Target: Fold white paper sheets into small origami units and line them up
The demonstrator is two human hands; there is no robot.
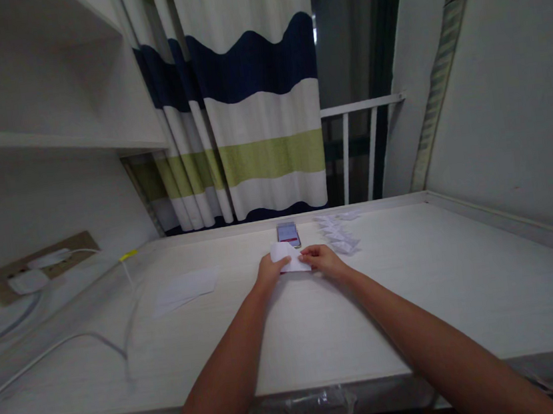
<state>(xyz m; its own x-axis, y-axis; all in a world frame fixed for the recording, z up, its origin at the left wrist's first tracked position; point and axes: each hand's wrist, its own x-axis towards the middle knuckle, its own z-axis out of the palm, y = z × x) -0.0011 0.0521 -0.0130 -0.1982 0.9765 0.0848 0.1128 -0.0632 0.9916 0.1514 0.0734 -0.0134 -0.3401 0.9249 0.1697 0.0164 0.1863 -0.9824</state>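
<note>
A small white sheet of paper (289, 258) lies partly folded on the white desk (418, 297), near the middle. My left hand (268, 273) pinches its left edge, fingers closed on the paper. My right hand (324, 259) presses and pinches its right edge. Just behind the paper lies a phone (288, 234) with a lit screen. To the right of the phone sits a cluster of several small folded white paper pieces (338, 233).
A flat white sheet (186, 289) lies left of my hands. A white cable (121, 333) runs across the desk's left side to a wall socket with a plug (28, 278). A striped curtain (248, 103) and a white railing (365, 149) stand behind the desk. Shelves hang at upper left.
</note>
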